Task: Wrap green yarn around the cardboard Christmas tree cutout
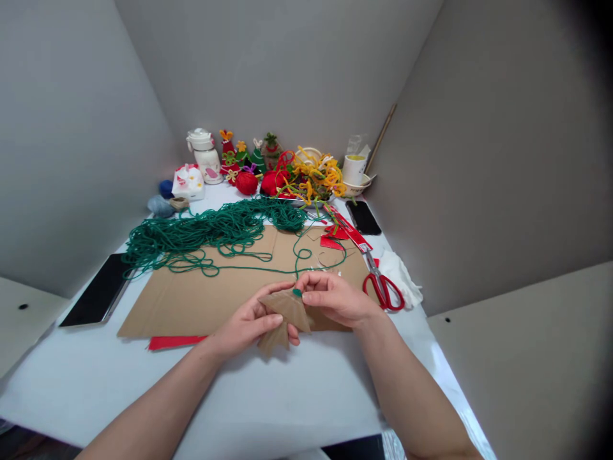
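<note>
Between my hands is a brown cardboard cutout (290,308) with pointed corners, held just over the front edge of a large cardboard sheet (191,306). My left hand (253,322) grips it from the left, thumb on its face and fingertips showing beneath. At its top, my right hand (330,298) pinches green yarn (297,292) against the cardboard, where a small patch of green shows. From there a strand runs back to a large loose heap of green yarn (191,233) across the sheet's far left side.
Red-handled scissors (383,291) and a white tissue (401,278) lie at right. A black tablet (98,291) rests at left, a phone (363,218) at back right. Behind stand a white bottle (205,156), yarn trees, red yarn balls (246,183), tangled yellow yarn (318,176) and a cup (354,170).
</note>
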`<state>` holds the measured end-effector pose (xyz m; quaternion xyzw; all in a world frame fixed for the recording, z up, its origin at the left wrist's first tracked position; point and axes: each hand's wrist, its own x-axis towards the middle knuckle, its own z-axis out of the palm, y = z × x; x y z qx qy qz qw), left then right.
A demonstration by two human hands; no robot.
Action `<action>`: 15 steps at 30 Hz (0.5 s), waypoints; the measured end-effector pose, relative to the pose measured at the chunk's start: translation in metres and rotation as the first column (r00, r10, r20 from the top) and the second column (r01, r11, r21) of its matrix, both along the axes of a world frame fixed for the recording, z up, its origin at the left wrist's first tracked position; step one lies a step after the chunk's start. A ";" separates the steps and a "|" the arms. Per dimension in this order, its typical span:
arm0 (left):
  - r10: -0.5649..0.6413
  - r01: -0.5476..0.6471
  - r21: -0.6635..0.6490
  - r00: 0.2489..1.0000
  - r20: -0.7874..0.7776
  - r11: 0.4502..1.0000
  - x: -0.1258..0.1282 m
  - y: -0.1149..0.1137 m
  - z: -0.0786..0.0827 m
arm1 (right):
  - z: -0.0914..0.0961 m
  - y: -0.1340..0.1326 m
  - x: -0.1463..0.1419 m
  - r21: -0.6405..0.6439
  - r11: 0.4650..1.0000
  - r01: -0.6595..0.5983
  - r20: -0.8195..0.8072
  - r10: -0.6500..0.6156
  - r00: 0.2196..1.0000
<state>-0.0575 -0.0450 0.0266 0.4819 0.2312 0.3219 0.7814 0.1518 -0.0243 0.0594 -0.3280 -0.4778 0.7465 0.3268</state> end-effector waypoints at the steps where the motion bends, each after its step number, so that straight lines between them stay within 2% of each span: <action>1: 0.017 -0.017 0.004 1.000 -0.003 1.000 0.000 0.000 0.000 | 0.000 0.000 0.000 0.012 1.000 0.005 0.000 -0.005 1.000; 4: 0.086 -0.086 0.008 0.995 -0.041 0.996 0.001 0.000 0.002 | 0.001 0.000 -0.003 0.128 0.983 0.134 0.045 -0.141 0.989; 7: 0.136 -0.136 0.003 0.985 -0.105 0.991 0.004 0.000 0.006 | 0.004 -0.002 -0.008 0.246 0.928 0.281 0.115 -0.316 0.942; 12: 0.200 -0.198 0.030 0.964 -0.173 0.980 0.008 -0.002 0.011 | 0.006 -0.004 -0.014 0.369 0.876 0.311 0.292 -0.427 0.856; 15: 0.219 -0.213 0.051 0.958 -0.188 0.976 0.009 -0.004 0.010 | 0.003 -0.004 -0.016 0.401 0.864 0.305 0.328 -0.447 0.832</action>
